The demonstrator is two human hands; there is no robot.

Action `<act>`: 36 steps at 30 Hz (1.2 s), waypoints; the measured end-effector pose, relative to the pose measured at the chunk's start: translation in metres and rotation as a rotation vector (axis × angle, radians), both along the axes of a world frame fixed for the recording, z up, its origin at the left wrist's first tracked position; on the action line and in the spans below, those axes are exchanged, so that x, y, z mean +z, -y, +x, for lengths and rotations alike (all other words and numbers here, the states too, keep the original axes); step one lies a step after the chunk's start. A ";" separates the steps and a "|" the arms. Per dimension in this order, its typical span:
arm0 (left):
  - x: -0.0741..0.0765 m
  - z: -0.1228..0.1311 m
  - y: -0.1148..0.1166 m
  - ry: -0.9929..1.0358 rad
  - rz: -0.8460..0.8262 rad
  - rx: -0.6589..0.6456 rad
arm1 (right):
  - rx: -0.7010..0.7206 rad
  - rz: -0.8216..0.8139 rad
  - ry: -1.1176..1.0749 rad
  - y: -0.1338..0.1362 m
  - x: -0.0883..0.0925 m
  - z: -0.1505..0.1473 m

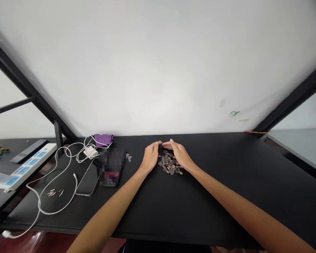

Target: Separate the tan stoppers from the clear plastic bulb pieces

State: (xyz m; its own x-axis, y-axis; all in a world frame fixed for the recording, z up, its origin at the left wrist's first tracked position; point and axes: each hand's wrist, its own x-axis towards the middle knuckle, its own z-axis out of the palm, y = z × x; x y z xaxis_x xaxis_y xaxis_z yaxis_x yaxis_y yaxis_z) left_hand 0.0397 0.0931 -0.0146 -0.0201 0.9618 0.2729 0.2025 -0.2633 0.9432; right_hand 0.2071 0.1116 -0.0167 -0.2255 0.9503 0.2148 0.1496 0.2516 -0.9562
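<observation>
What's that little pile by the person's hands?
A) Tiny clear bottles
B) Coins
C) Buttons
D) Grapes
A. The left hand and right hand are right by a heap of tiny clear bottles, which show round see-through bodies and brown tops.

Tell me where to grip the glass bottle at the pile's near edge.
Pinch the bottle across its round glass body, coming from above: it seems to lie on its side at the pile's edge, nearest the right hand, and its brown top looks too small to hold.
</observation>
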 end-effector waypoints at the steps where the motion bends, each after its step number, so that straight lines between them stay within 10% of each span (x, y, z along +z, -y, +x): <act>1: -0.001 0.000 -0.001 0.018 0.000 0.004 | -0.008 -0.018 -0.044 -0.005 -0.002 -0.001; 15: 0.003 -0.007 -0.003 0.532 -0.183 -0.077 | 0.024 -0.093 -0.125 -0.003 -0.002 0.011; 36: 0.009 -0.006 -0.004 0.631 -0.258 -0.149 | 0.028 -0.098 -0.062 0.003 0.003 0.017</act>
State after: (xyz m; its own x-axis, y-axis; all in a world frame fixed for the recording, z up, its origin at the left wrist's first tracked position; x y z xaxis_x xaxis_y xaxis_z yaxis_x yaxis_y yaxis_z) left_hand 0.0333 0.0972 -0.0057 0.0374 0.9992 0.0146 -0.4254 0.0027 0.9050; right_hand 0.2238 0.1086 -0.0138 -0.2413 0.9610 0.1354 0.0832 0.1594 -0.9837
